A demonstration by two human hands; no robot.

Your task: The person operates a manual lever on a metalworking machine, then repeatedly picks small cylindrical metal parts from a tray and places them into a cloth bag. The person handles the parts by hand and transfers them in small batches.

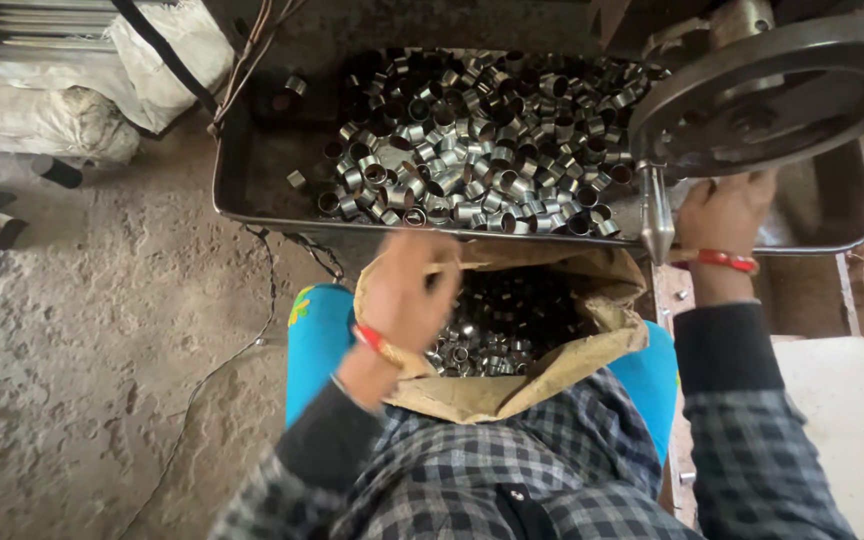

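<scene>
A brown paper sack [552,360] rests on my lap, open and full of short shiny metal rings [497,325]. My left hand [407,290] hovers blurred at the sack's left rim with fingers curled; whether it holds rings is hidden. My right hand [724,212] reaches up under the big grey flywheel [772,95] of a machine, fingers hidden beneath it near a pointed steel spindle [656,215]. A dark metal tray [252,190] ahead holds a heap of several more metal rings [472,140].
Rough concrete floor [82,330] lies to the left, with a thin cable [222,365] trailing across it. White sacks [42,115] are piled at the upper left. A pale bench surface [847,430] sits at my right.
</scene>
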